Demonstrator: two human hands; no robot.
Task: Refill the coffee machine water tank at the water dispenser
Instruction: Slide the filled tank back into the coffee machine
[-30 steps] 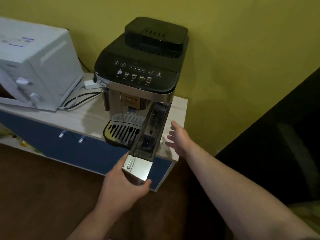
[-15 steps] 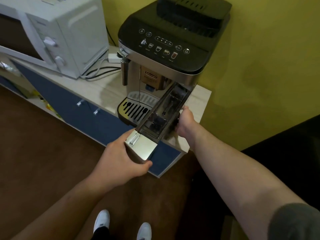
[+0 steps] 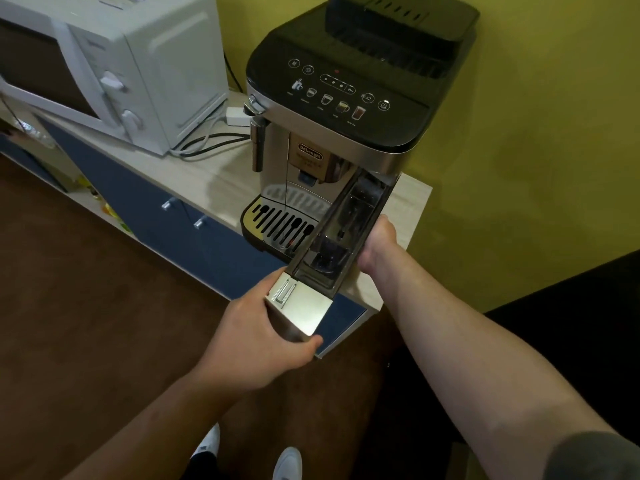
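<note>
Water tank (image 3: 341, 233) is slid most of the way out of the coffee machine (image 3: 332, 109), rear end still in the slot. My left hand (image 3: 256, 344) grips its silver front; my right hand (image 3: 377, 245), open and clear a second ago, now clasps its side. With both hands on it, I judge it ready to lift free for the dispenser, which is not in view.

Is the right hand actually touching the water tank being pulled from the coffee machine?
Touching. The head view shows the right hand pressed against the water tank side, no gap.
</note>
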